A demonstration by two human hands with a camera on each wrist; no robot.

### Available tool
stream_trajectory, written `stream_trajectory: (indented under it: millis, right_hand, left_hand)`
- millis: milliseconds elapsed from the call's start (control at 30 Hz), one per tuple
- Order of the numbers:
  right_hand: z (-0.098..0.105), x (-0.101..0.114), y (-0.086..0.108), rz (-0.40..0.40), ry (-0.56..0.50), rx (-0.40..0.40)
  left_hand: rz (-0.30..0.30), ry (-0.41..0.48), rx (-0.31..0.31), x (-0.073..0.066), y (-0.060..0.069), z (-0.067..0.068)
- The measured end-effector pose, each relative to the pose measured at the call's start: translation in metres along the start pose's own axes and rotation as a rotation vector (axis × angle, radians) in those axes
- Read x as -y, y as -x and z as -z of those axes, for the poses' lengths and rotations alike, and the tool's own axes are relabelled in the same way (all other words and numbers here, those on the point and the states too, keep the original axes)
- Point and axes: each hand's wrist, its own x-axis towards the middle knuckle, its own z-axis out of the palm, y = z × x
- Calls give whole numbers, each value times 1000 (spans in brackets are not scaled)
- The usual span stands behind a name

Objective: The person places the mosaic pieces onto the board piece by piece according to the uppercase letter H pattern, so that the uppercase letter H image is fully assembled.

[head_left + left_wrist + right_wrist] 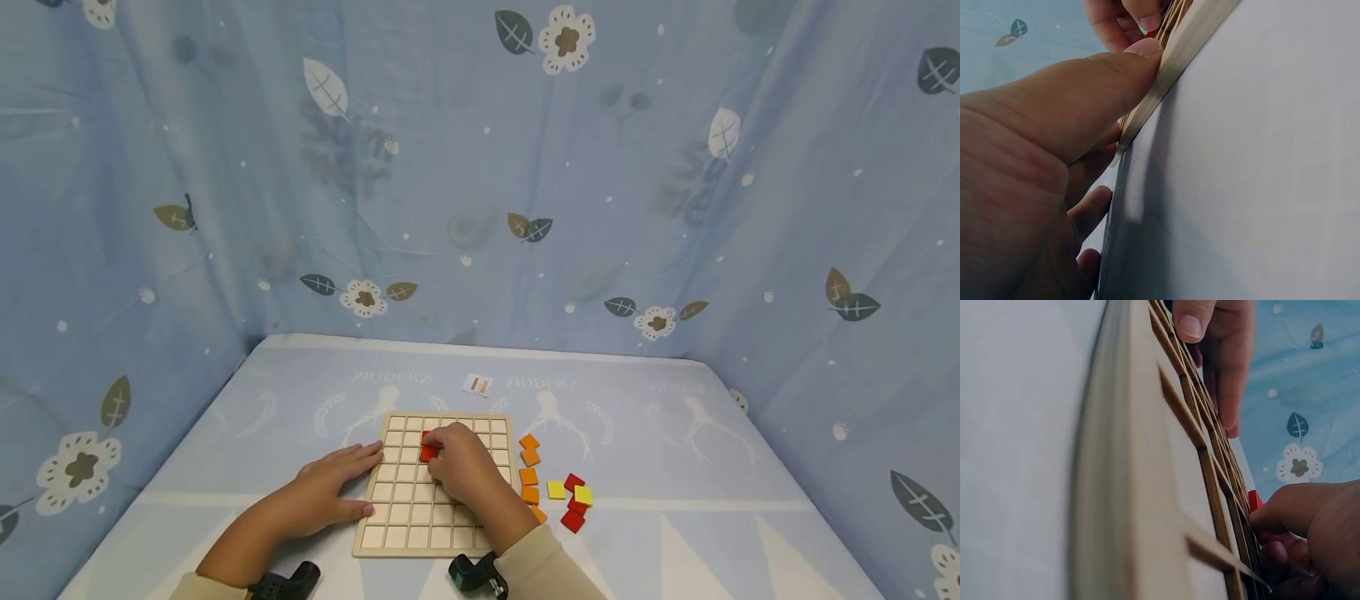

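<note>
A light wooden grid board (408,552) lies on the table with rows of square cells. My left hand (322,492) rests along its left edge, thumb and fingers spread and touching the frame. Over the upper middle of the grid, my right hand (468,467) pinches a red square tile (1255,500) between thumb and fingers. The fingers partly hide that tile. Red (428,453) shows at the fingertips in the head view, in the upper cells left of the right hand.
Right of the board lie several orange tiles (528,477), a yellow tile (556,490), another yellow tile (582,497) on red ones, and red tiles (573,521). A small printed card (477,385) lies behind the board. Patterned blue cloth (465,167) surrounds the table.
</note>
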Motion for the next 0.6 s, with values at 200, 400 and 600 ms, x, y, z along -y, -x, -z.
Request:
stream_trajectory:
  millis: [200,400,600]
  right_hand:
    - [-1,0,0,-2,46,-12]
    - [0,0,1,-7,47,-8]
    - [2,-1,3,-17,26,-6]
  left_hand:
    - [2,7,-1,-2,2,1]
    - [5,2,-5,-1,1,0]
    - [9,6,1,-1,1,0]
